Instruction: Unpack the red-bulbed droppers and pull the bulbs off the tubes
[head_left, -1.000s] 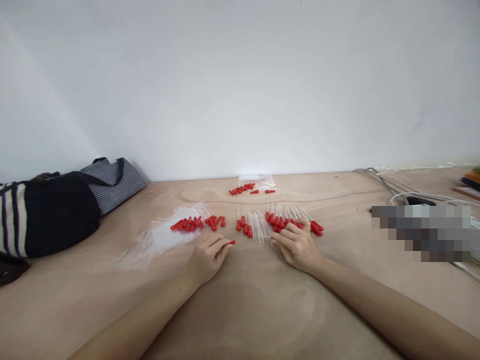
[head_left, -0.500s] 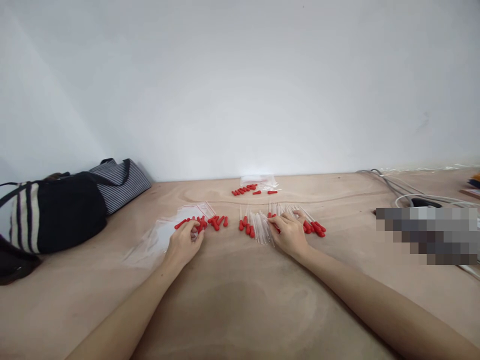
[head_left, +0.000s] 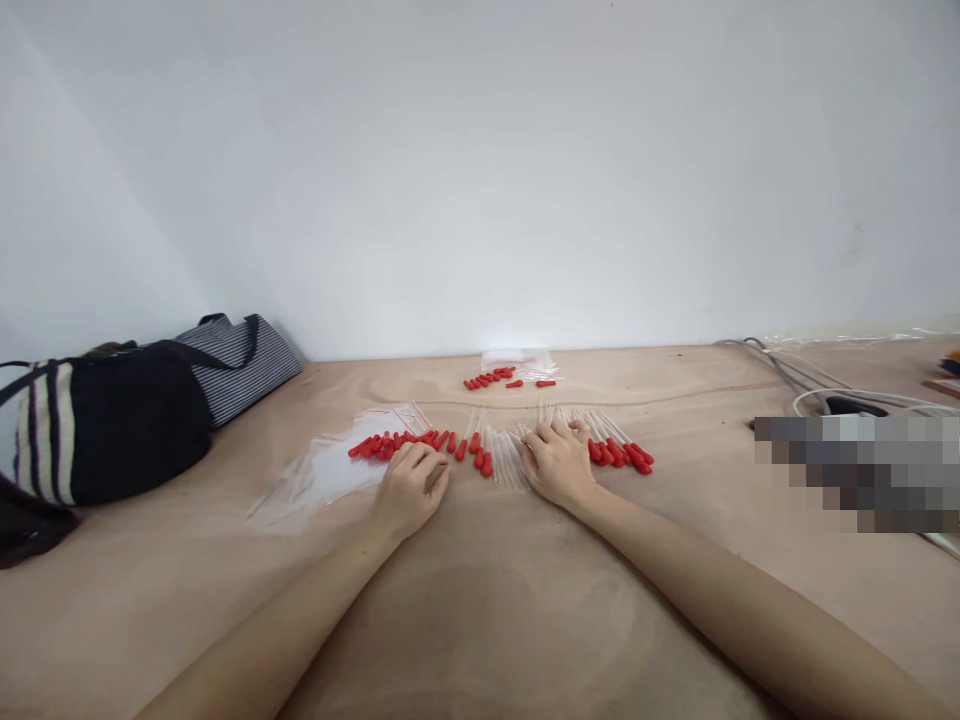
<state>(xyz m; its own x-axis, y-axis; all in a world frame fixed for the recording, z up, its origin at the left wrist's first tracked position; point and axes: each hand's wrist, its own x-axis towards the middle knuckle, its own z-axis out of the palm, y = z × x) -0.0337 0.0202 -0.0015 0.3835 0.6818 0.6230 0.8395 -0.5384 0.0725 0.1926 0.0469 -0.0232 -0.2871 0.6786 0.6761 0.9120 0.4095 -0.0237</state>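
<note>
My left hand (head_left: 412, 486) rests on the table just in front of a row of red rubber bulbs (head_left: 375, 446). Its fingers are loosely bent, with a gap to the thumb, and no held thing shows. Over a fan of thin clear tubes (head_left: 504, 458) lies my right hand (head_left: 559, 462), fingers spread and touching the tubes, some of which it hides. Several red bulbs lie left of these tubes, and another group of red bulbs (head_left: 621, 454) lies to the right of my right hand, at the ends of more clear tubes (head_left: 600, 422).
Clear zip bags (head_left: 330, 470) lie spread at the left, partly under the bulbs. Farther back are a small bag (head_left: 514, 357), more red bulbs (head_left: 487, 379) and tubes. Fabric bags (head_left: 142, 425) stand far left; cables (head_left: 787, 375) and a blurred-out thing lie right.
My left hand has come off the bulbs and moved right and nearer to me. My right hand has shifted slightly left over the tubes. Some bulbs between the hands have shifted left.
</note>
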